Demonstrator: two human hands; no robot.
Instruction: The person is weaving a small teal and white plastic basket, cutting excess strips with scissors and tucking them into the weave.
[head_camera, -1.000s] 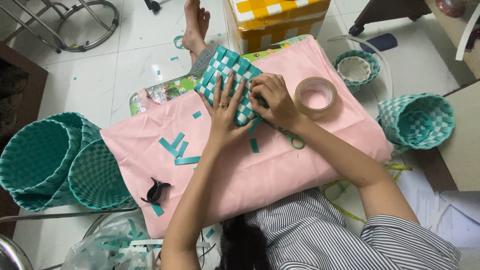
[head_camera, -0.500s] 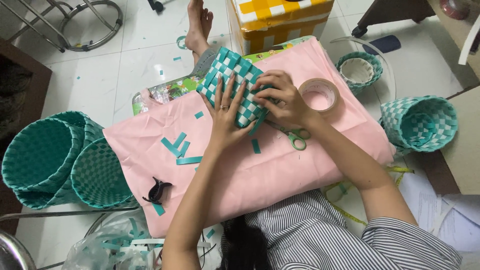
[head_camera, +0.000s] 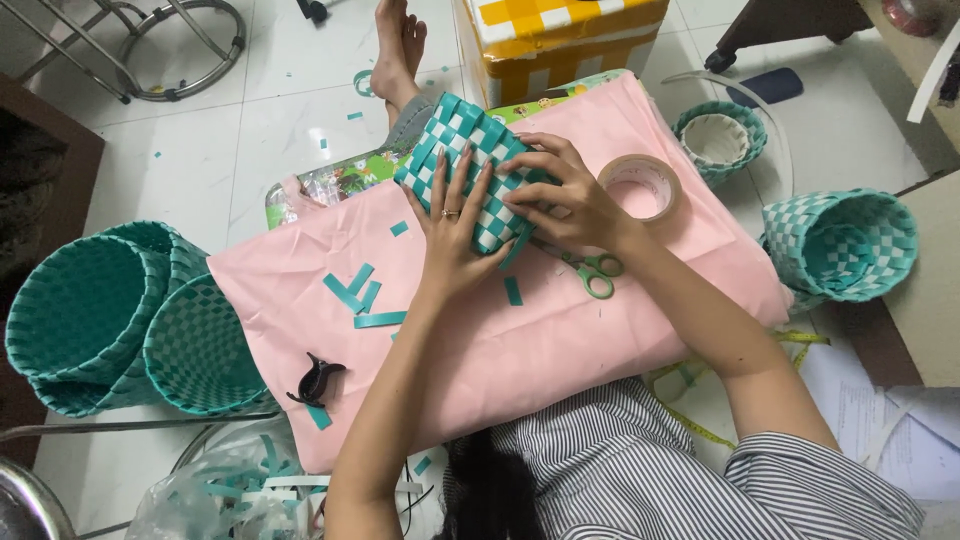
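White floor tiles (head_camera: 290, 110) carry a pink cloth (head_camera: 560, 330). On the cloth's far edge lies a teal-and-white woven piece (head_camera: 462, 140). Left hand (head_camera: 455, 235) presses flat on it, fingers spread; right hand (head_camera: 570, 195) pinches its edge. Tape roll (head_camera: 640, 186) and green scissors (head_camera: 592, 270) lie right of the piece.

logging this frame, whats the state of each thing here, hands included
woven mat: flat on the pink cloth, unfinished
left hand: open, pressing the mat
right hand: fingers gripping the mat's edge
scissors: shut, lying on the cloth
tape roll: lying flat
hair clip: shut
teal baskets: tipped on their sides
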